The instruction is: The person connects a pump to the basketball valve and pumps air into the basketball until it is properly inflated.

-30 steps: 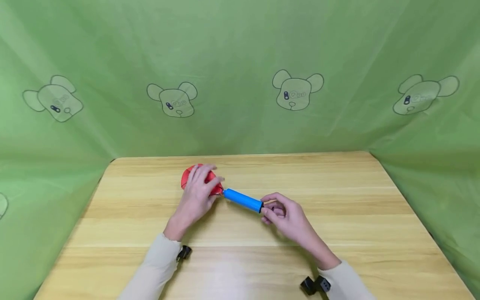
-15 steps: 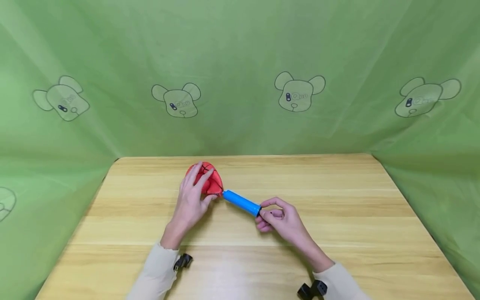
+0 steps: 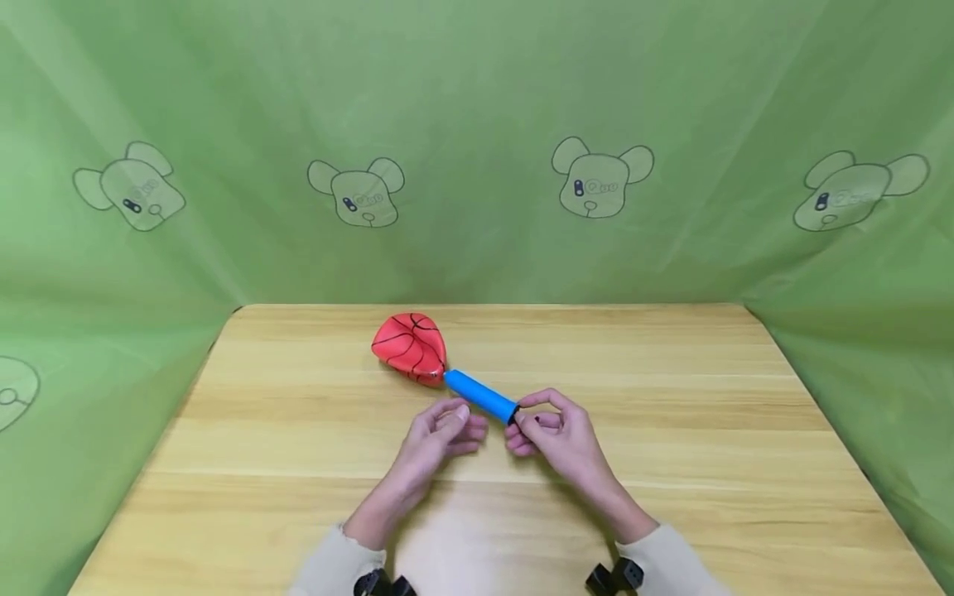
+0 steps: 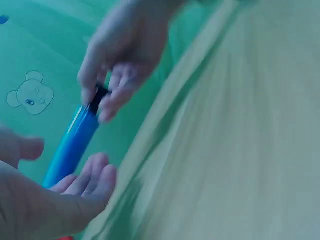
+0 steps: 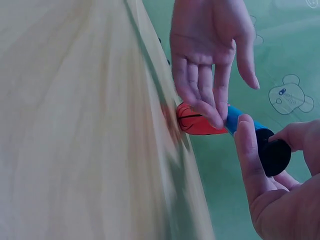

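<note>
A soft, dented red ball (image 3: pixel 406 343) with black basketball lines lies toward the back of the table, left of centre. At its lower right corner it meets the narrow tip of a blue hand pump (image 3: pixel 480 394), which slants down to the right. My right hand (image 3: pixel 566 434) grips the pump's black handle (image 5: pixel 274 156) between thumb and fingers. Just below the barrel, my left hand (image 3: pixel 440 439) holds nothing, its fingers loosely extended and thumb apart. In the right wrist view the left hand (image 5: pixel 210 55) partly covers the ball and the pump's barrel.
The wooden table (image 3: pixel 671 488) spreads around both hands. A green curtain (image 3: pixel 477 149) with bear-head outlines encloses the back and sides. Black wrist cameras sit on both pale sleeves (image 3: pixel 339 563), close to the tabletop.
My left hand has let go of the red ball and moved right and toward me, under the pump. The ball now shows whole. My right hand has stayed on the pump handle.
</note>
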`<state>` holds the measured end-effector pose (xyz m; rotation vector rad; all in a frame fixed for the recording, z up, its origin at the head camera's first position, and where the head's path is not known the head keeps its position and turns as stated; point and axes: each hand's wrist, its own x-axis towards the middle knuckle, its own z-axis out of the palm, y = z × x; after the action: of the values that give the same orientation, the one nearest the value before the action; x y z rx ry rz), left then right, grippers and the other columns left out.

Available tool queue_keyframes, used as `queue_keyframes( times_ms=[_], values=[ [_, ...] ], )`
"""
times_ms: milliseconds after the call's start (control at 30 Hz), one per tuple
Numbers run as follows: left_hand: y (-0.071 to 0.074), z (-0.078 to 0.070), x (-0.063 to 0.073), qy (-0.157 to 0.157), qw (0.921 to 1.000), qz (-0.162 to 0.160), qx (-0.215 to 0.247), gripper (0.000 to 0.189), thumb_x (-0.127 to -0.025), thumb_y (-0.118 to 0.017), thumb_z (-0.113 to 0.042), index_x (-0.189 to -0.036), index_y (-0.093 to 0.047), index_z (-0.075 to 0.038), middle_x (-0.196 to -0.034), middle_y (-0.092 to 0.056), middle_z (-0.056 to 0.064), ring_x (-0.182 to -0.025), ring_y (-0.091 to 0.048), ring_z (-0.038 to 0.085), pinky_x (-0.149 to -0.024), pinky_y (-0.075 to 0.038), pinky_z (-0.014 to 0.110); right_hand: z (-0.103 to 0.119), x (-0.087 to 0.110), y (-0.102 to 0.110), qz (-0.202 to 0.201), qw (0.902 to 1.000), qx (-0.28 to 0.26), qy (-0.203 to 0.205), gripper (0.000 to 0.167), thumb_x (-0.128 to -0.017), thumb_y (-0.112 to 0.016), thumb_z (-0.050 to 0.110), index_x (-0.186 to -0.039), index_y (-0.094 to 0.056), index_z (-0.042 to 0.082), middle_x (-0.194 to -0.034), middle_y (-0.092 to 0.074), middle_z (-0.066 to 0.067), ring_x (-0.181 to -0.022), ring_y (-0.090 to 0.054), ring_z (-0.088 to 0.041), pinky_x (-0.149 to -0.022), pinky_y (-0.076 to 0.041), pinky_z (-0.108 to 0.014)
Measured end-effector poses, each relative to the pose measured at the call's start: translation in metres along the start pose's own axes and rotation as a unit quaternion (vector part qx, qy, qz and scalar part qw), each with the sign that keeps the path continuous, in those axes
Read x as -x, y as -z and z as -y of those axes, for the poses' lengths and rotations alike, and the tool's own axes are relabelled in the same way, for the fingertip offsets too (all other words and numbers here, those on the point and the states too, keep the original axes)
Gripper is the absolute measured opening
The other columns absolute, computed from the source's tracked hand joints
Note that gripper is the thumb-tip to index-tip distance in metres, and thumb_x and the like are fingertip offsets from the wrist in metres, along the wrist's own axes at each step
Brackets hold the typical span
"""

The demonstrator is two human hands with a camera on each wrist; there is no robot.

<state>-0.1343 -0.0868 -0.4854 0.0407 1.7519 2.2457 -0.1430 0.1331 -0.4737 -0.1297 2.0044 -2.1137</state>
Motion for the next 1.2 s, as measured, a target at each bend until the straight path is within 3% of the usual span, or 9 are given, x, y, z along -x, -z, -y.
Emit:
queue_keyframes(
  times_ms=[167,300,400,533,600,667,800,1067,1200],
  values=[
    [-0.015,0.003,0.0,0.04,0.9771,-0.023,0.208,0.041,-0.11,-0.045,-0.022,-0.14,-0.036,0.004,-0.137,-0.056,0.03,-0.129,-0.057,0.039,-0.112,-0.041,0.05,0.0,0.002,-0.007,-0.02,0.9998,0.004,0.008,0.022,-0.098,-0.062,-0.002,-0.118,-0.054,-0.008,-0.094,-0.07,-0.033,-0.077,-0.075,-0.032,-0.074,-0.061,-0.044],
    [-0.027,0.004,-0.001,0.022,0.9592,-0.074,0.272,0.045,-0.11,-0.044,-0.021,-0.147,-0.027,0.0,-0.142,-0.052,0.028,-0.134,-0.052,0.04,-0.112,-0.04,0.05,-0.003,0.004,-0.01,-0.037,0.9991,0.009,0.02,0.021,-0.096,-0.062,-0.005,-0.116,-0.055,-0.007,-0.092,-0.07,-0.032,-0.074,-0.075,-0.032,-0.072,-0.061,-0.043],
    [-0.035,0.006,0.0,-0.038,0.9627,-0.164,0.211,0.043,-0.106,-0.053,-0.012,-0.143,-0.035,-0.002,-0.132,-0.056,0.021,-0.121,-0.059,0.034,-0.104,-0.049,0.046,-0.005,0.006,-0.012,-0.035,0.9988,0.012,0.031,0.023,-0.096,-0.063,-0.005,-0.116,-0.055,-0.008,-0.091,-0.071,-0.031,-0.074,-0.075,-0.032,-0.071,-0.061,-0.043],
    [-0.04,0.011,0.003,-0.166,0.9591,-0.226,-0.038,0.044,-0.093,-0.065,0.005,-0.134,-0.051,-0.003,-0.127,-0.054,0.014,-0.116,-0.055,0.028,-0.1,-0.049,0.044,-0.006,0.006,-0.013,-0.03,0.9988,0.012,0.036,0.024,-0.096,-0.065,-0.003,-0.117,-0.054,-0.008,-0.092,-0.071,-0.032,-0.075,-0.075,-0.032,-0.071,-0.061,-0.043],
    [-0.039,0.011,0.003,-0.24,0.9289,-0.213,-0.185,0.045,-0.089,-0.069,0.008,-0.13,-0.058,-0.004,-0.133,-0.052,0.013,-0.124,-0.051,0.028,-0.105,-0.045,0.046,-0.006,0.006,-0.013,-0.031,0.9988,0.012,0.036,0.024,-0.096,-0.065,-0.002,-0.117,-0.054,-0.008,-0.093,-0.07,-0.033,-0.075,-0.075,-0.033,-0.071,-0.061,-0.043],
    [-0.035,0.011,0.0,-0.306,0.8822,-0.184,-0.307,0.043,-0.087,-0.073,0.008,-0.126,-0.064,-0.005,-0.137,-0.053,0.013,-0.132,-0.047,0.031,-0.11,-0.04,0.05,-0.005,0.006,-0.012,-0.029,0.9988,0.012,0.038,0.025,-0.096,-0.065,-0.002,-0.117,-0.054,-0.008,-0.093,-0.069,-0.034,-0.075,-0.075,-0.033,-0.071,-0.061,-0.043],
    [-0.024,0.004,-0.006,-0.353,0.8002,-0.127,-0.468,0.036,-0.086,-0.08,-0.003,-0.12,-0.07,-0.008,-0.137,-0.057,0.012,-0.135,-0.046,0.034,-0.114,-0.035,0.054,-0.004,0.005,-0.012,-0.017,0.999,0.012,0.04,0.025,-0.097,-0.065,-0.002,-0.118,-0.053,-0.009,-0.093,-0.069,-0.035,-0.075,-0.075,-0.033,-0.071,-0.061,-0.043],
    [-0.01,-0.018,-0.023,-0.358,0.7103,0.018,-0.606,0.036,-0.088,-0.08,-0.009,-0.122,-0.07,-0.006,-0.128,-0.064,0.009,-0.128,-0.056,0.029,-0.12,-0.026,0.052,-0.004,0.005,-0.012,-0.013,0.9988,0.017,0.044,0.022,-0.098,-0.064,0.0,-0.115,-0.052,-0.007,-0.092,-0.07,-0.033,-0.074,-0.075,-0.032,-0.07,-0.061,-0.044],
    [-0.006,-0.021,-0.032,-0.375,0.6802,0.045,-0.628,0.025,-0.091,-0.077,-0.009,-0.115,-0.071,-0.008,-0.114,-0.067,0.005,-0.115,-0.061,0.023,-0.117,-0.034,0.049,-0.002,0.006,-0.01,0.001,0.9986,0.021,0.048,0.022,-0.099,-0.065,0.006,-0.11,-0.052,-0.008,-0.095,-0.069,-0.034,-0.078,-0.075,-0.034,-0.072,-0.061,-0.046]
  ],
)
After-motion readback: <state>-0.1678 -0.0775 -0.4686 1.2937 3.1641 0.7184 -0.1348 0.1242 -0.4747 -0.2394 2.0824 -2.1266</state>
